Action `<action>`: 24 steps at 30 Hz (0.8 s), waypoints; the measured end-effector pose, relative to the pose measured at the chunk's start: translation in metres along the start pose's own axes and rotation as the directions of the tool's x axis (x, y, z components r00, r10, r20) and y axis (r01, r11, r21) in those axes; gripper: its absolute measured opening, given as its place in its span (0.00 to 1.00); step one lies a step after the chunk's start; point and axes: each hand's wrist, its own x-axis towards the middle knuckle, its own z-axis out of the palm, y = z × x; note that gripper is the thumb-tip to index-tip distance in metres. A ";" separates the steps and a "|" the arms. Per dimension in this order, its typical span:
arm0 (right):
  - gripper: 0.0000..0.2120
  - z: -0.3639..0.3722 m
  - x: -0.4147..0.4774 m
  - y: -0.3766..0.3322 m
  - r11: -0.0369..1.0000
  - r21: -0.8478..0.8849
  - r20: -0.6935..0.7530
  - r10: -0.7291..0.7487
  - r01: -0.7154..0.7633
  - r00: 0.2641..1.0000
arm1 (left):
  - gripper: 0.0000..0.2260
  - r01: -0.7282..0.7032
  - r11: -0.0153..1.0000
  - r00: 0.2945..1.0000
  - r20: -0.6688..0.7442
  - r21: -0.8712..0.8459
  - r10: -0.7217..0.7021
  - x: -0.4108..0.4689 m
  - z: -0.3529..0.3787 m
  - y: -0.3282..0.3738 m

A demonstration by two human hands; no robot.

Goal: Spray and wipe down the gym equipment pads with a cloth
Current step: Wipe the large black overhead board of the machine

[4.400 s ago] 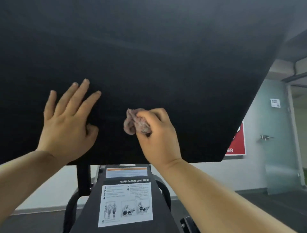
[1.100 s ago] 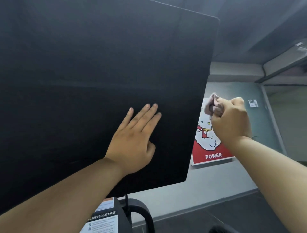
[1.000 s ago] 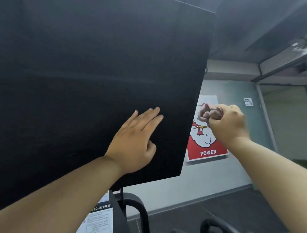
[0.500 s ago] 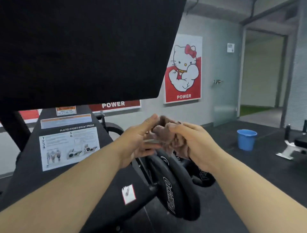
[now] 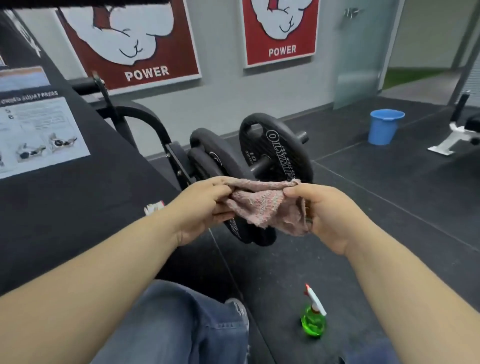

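Note:
A pinkish-grey cloth (image 5: 262,205) hangs stretched between both hands in front of me. My left hand (image 5: 202,207) pinches its left edge and my right hand (image 5: 327,215) pinches its right corner, with the lower part draped against the right palm. A green spray bottle (image 5: 313,319) with a white trigger and red tip stands on the black floor below my right forearm. The squat press machine's black sloped panel (image 5: 78,202) with an instruction sticker lies to my left. Only a sliver of the big black pad (image 5: 78,2) shows along the top edge.
Black Olympic weight plates (image 5: 275,153) sit on the machine's peg just behind the cloth. A blue bucket (image 5: 384,126) stands on the floor at the right, near a white-footed bench (image 5: 457,137). Red POWER posters hang on the grey wall. My jeans-clad knee (image 5: 181,324) is below.
Both hands left the big black pad and came down together. The cloth, bunched in my right hand before, is now pulled out between both hands. My view has tilted down toward the floor.

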 end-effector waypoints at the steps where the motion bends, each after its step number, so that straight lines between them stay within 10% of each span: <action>1: 0.14 -0.008 0.003 0.009 1.000 -0.010 -0.006 0.018 -0.018 1.000 | 0.18 0.008 1.000 1.000 -0.002 0.019 -0.008 0.005 0.007 -0.009; 5: 0.23 -0.037 0.015 0.045 0.995 -0.065 -0.038 0.076 -0.078 0.996 | 0.18 0.068 0.995 0.998 0.000 0.074 -0.069 0.034 0.038 -0.051; 8: 0.03 -0.056 0.021 0.071 0.989 -0.135 -0.106 0.040 -0.054 0.994 | 0.19 0.132 0.989 0.991 -0.031 0.072 -0.130 0.053 0.063 -0.079; 11: 0.09 -0.071 0.030 0.089 0.970 -0.243 -0.166 -0.057 0.015 0.984 | 0.12 0.188 0.976 0.979 -0.104 0.109 -0.177 0.074 0.083 -0.099; 16: 0.08 -0.069 0.041 0.093 0.840 -0.533 0.024 -0.109 0.105 0.994 | 0.20 0.317 0.929 0.942 -0.173 0.192 -0.286 0.107 0.091 -0.126; 19: 0.06 -0.054 0.044 0.113 0.641 -0.754 0.109 -0.090 0.141 0.990 | 0.19 0.438 0.895 0.898 -0.080 0.089 -0.432 0.113 0.089 -0.142; 24: 0.10 -0.045 0.043 0.121 0.651 -0.738 0.192 -0.045 0.175 0.980 | 0.13 0.478 0.862 0.871 -0.030 -0.171 -0.490 0.113 0.080 -0.149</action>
